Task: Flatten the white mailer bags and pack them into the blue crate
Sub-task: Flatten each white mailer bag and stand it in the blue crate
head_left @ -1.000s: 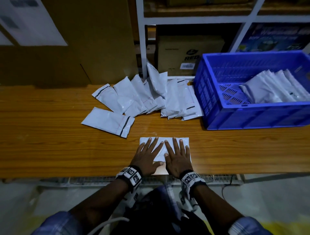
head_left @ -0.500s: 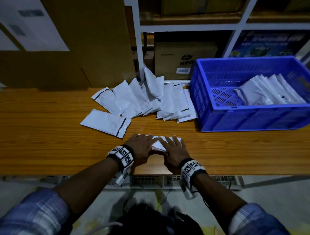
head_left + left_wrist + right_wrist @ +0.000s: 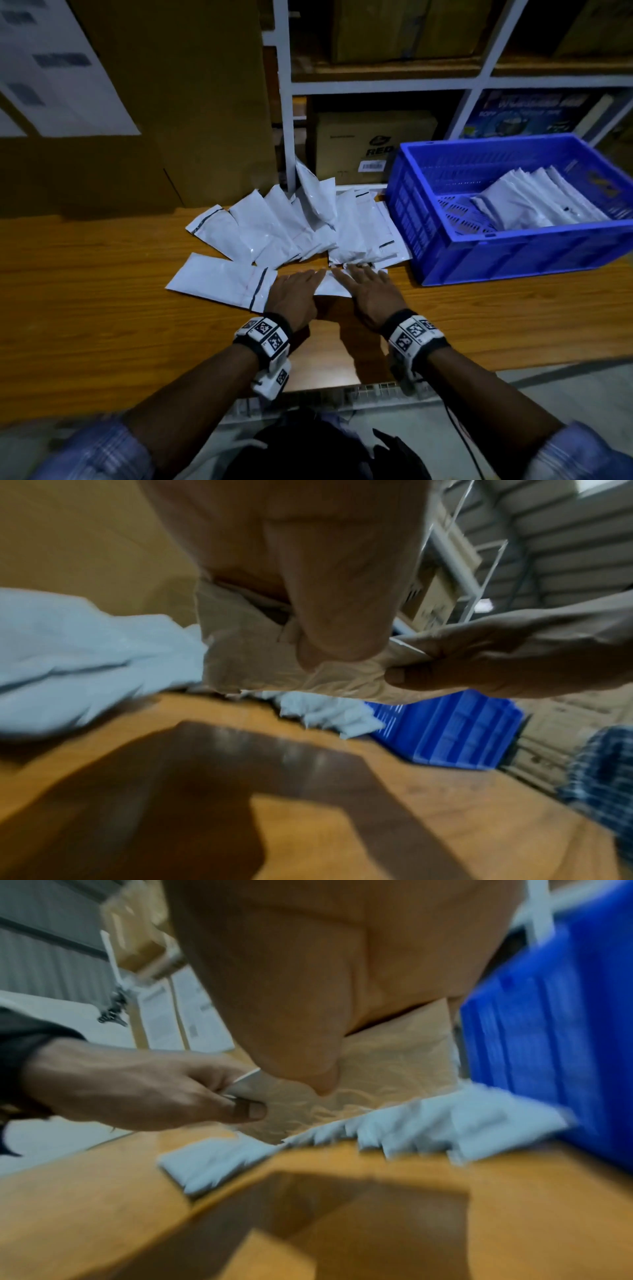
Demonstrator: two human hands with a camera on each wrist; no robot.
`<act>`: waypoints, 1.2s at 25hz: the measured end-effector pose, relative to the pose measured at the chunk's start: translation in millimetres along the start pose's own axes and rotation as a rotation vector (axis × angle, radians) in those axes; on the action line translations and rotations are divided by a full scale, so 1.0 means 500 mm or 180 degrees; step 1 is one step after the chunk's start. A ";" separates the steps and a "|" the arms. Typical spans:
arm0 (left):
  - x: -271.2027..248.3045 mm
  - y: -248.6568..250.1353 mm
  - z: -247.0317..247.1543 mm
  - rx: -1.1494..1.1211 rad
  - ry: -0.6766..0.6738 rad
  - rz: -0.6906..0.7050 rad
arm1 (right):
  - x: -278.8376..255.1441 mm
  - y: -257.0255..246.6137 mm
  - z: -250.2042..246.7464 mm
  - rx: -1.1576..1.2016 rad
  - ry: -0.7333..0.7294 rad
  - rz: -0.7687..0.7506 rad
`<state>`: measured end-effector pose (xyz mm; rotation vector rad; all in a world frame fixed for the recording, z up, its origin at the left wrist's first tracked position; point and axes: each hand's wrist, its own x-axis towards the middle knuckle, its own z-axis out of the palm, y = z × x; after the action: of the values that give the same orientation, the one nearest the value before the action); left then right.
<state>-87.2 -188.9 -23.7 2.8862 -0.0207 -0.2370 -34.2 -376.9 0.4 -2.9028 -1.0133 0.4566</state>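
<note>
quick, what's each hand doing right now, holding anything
Left hand: thumb and fingers pinching the left edge of the mailer bag, lifted off the table.
Right hand: pinching the same bag's right edge.

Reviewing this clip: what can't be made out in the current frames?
- Head view: most of the held white mailer bag, covered by the left hand and right hand.
- Head view: count of bags in the blue plastic crate; they overlap.
- Wrist views: the fingers, hidden behind each palm.

wood table (image 3: 102,308), mailer bags (image 3: 281,229), blue crate (image 3: 513,260)
</note>
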 end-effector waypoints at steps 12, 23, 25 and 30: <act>0.242 0.105 -0.303 0.0457 0.1354 0.1209 | 0.015 0.113 -0.295 -0.0387 0.0965 0.0657; 0.642 0.535 -0.361 0.1392 0.0749 0.1875 | 0.050 0.604 -0.398 0.1252 0.0148 0.1092; 0.693 0.588 -0.326 0.1305 0.0597 0.2066 | 0.094 0.699 -0.357 0.1395 0.0043 0.1069; 0.813 0.670 -0.200 0.1476 -0.0036 0.1514 | 0.082 0.762 -0.375 0.1265 -0.0641 0.1111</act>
<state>331.9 -503.5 89.1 3.2055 -0.8569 -0.1735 279.8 -639.4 120.5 -2.6989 -0.3611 0.8676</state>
